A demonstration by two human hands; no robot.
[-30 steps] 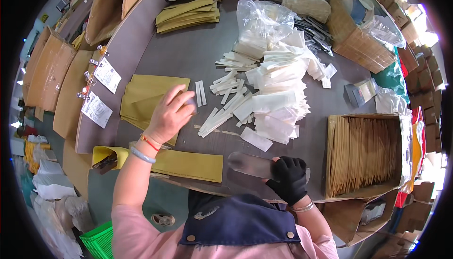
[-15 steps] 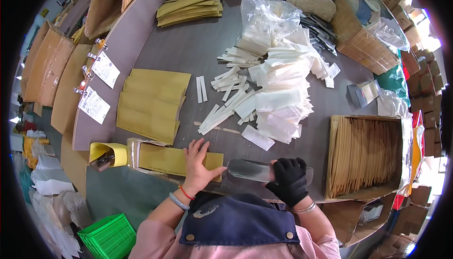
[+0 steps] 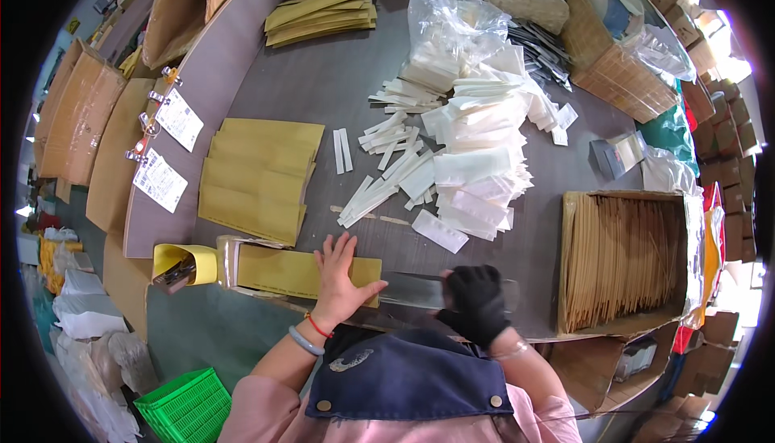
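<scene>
Envelope [image 3: 274, 272], yellow and flat, lies in the head view on the worktop [image 3: 282, 88], to the left of the white heap [image 3: 476, 152] and on its near side. The left hand [image 3: 341, 282] rests upon the right end of it, with fingers spread and the thumb pointing to the grey sheet [image 3: 412, 288]. This sheet is glossy and lies at the near side of the white heap. Its left end reaches the envelope; whether it goes inside or only touches, I cannot tell. The gloved right hand [image 3: 480, 302] is over the sheet; its fingers look bent, but they are blurred, so I cannot tell if they pinch. Left of the white heap is a yellow stack [image 3: 258, 177]; right of the heap, more to the near side, is a carton [image 3: 693, 249].

I judge the envelope to be light and easy to crease, so a flat palm close to its end should suit. The sheet seems stiffer and rather slippery; it is better taken by its long edges, away from the envelope.
</scene>
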